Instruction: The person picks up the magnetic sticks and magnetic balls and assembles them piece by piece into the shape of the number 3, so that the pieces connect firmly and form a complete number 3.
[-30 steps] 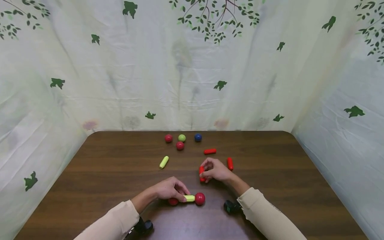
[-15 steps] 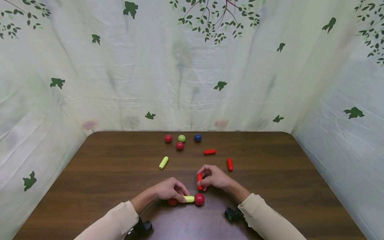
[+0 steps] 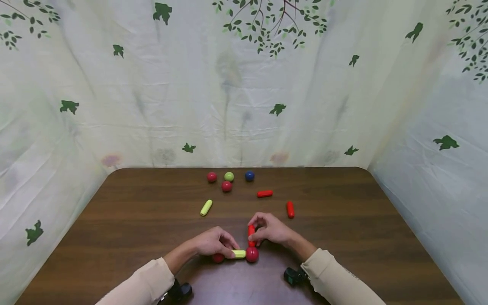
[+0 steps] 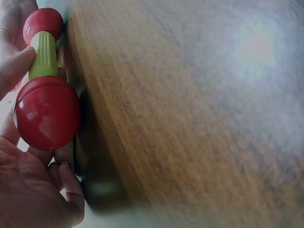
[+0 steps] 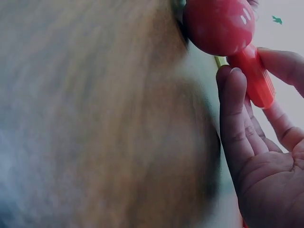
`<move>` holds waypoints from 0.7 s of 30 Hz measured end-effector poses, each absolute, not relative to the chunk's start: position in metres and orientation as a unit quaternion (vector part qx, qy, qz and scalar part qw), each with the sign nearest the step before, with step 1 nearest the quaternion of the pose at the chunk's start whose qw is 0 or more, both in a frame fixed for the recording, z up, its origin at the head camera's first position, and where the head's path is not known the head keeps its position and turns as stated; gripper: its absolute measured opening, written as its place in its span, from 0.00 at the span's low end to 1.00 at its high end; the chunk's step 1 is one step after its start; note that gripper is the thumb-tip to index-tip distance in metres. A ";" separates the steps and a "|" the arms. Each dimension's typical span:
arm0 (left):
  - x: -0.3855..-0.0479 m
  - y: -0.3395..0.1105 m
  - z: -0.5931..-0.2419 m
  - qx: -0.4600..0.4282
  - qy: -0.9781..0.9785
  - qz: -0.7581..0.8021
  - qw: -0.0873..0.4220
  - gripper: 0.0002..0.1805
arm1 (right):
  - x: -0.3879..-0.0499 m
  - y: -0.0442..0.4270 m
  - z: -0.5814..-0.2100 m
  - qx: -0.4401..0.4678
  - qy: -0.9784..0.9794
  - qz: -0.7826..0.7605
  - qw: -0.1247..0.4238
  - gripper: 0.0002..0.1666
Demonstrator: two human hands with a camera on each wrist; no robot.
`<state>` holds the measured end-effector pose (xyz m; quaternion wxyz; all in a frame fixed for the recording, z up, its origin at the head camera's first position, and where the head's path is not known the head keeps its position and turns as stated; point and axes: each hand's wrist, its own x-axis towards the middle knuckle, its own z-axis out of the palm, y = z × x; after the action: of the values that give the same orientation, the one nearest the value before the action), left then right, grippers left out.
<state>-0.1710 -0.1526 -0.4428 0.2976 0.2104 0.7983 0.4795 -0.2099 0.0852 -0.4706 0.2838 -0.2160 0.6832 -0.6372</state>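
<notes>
Nearest, at the bottom edge, were two beige sleeves (image 3: 142, 280), each with a small dark wrist camera (image 3: 292, 276) at the cuff. Just beyond, on the tabletop (image 3: 152, 228), lay a yellow-green stick (image 3: 239, 253) running crosswise, with the left-end red ball (image 3: 218, 258) and the right-end red ball (image 3: 252, 254) against its two ends. The left hand (image 3: 215, 242) pinched this stick near its middle, thumb on the near side. The right hand (image 3: 270, 228) gripped a held red stick (image 3: 251, 230) between thumb and fingers; its near end touched the far side of the right-end ball, so that the two sticks met it at roughly a right angle.

Past the hands, a loose yellow-green stick (image 3: 206, 208) lay slantwise to the left, and a lengthwise red stick (image 3: 290, 209) to the right. Farther back came a crosswise red stick (image 3: 264, 193), then a front red ball (image 3: 226, 186). Behind it, near the far edge, a rear red ball (image 3: 212, 177), a green ball (image 3: 228, 176) and a blue ball (image 3: 249, 176) stood in a row. A pale cloth (image 3: 183, 110) printed with leaves hung behind.
</notes>
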 end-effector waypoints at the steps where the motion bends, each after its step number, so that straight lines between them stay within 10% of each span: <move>1: -0.171 -0.153 -0.442 0.210 0.799 0.479 0.298 0.09 | -0.210 0.085 -0.470 -0.216 0.685 -0.636 0.284 0.18; 21: -0.170 -0.153 -0.440 0.205 0.789 0.493 0.305 0.09 | -0.216 0.082 -0.469 -0.223 0.716 -0.598 0.283 0.19</move>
<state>-0.1702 -0.1529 -0.4399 0.3047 0.2054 0.7888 0.4926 -0.2161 0.0820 -0.4685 0.2828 -0.2227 0.7158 -0.5983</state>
